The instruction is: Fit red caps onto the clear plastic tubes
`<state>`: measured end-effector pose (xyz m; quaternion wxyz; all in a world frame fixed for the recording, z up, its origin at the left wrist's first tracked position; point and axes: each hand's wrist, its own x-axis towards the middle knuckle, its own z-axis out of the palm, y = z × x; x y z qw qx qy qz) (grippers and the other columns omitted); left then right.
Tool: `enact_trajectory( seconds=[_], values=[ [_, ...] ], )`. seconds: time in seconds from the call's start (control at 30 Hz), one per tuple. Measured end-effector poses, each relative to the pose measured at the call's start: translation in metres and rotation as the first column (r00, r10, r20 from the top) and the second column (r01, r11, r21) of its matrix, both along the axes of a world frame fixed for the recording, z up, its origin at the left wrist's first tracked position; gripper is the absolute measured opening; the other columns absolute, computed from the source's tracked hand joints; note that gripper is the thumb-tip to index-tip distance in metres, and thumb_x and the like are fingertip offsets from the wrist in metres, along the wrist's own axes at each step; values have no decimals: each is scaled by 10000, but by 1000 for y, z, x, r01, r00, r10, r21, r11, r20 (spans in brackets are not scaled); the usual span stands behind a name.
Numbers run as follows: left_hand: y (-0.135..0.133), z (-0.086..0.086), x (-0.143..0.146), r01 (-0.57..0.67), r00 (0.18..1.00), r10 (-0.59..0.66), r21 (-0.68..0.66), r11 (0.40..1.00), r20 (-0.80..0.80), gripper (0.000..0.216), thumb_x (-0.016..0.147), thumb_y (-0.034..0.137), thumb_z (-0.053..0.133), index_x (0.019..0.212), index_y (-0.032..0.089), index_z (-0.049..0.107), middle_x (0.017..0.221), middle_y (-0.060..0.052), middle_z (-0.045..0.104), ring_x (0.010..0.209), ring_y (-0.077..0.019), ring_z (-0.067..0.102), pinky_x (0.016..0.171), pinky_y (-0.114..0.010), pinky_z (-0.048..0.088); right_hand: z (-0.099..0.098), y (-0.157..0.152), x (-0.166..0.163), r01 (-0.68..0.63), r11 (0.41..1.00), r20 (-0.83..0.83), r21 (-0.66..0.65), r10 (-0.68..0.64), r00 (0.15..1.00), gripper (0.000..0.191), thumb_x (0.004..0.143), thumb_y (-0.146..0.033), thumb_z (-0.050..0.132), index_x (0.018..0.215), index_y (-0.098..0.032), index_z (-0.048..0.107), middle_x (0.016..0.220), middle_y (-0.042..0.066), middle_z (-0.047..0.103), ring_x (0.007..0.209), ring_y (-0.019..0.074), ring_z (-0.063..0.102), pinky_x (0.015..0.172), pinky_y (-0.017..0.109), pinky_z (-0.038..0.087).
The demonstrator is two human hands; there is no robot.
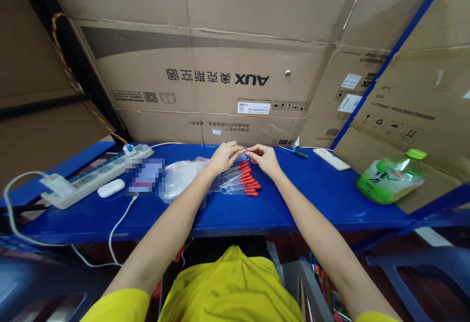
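Observation:
Both of my hands meet at the back of the blue table, above a row of slim pieces with red ends (250, 183) in clear plastic sleeves. My left hand (226, 157) is closed in a pinch, thumb and fingers together at the far end of the row. My right hand (265, 158) pinches a small red-ended piece, its fingertips almost touching the left ones. Fingers cover most of that piece, and I cannot tell its exact kind. Left of the row, beside my left forearm, lies a pile of clear plastic zip bags (180, 179).
Further left are a phone (147, 177) on a cable, a white oval case (111, 188) and a power strip (99, 172). To the right lie a green-handled screwdriver (299, 153), a white slab (331, 159) and a green-labelled bottle (391, 177). Cardboard (205, 57) walls the back.

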<state>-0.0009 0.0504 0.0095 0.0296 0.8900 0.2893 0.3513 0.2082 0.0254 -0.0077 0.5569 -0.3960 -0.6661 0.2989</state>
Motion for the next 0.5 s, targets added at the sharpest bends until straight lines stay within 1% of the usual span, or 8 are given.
enact_trajectory(
  seconds=[0.1,0.2,0.33,0.5],
  values=[
    [0,2,-1,6,1000,-6,-18,1000,1,412,1102,408,409,1167,196,756,982,-86,693,984,-224,636,849,-333,430,3,-2,-1,-14,999,-60,-34,12,998,446,709,-596,846,842,-180,754,641,19,682,537,153,557,538,295,457],
    [0,3,-1,4,1000,-4,-19,1000,-9,409,1097,418,421,1161,201,762,987,-87,703,978,-225,636,843,-336,425,4,-3,-3,-26,999,-78,-26,23,997,450,689,-597,859,817,-178,756,628,17,680,521,145,549,527,290,455],
    [3,1,-1,22,1000,-22,-14,1000,2,393,1085,425,456,1156,210,777,968,-82,710,948,-221,639,818,-331,418,3,-3,-3,-7,1000,-75,-11,6,997,451,684,-602,858,803,-178,761,626,21,686,519,146,554,516,286,457],
    [5,0,0,12,1000,-12,-5,1000,-5,373,1077,407,477,1143,215,790,971,-88,716,944,-220,637,817,-330,417,0,-1,-2,8,1000,-59,-8,-8,998,461,681,-612,857,809,-177,773,595,14,671,513,154,563,513,292,468]
  ],
)
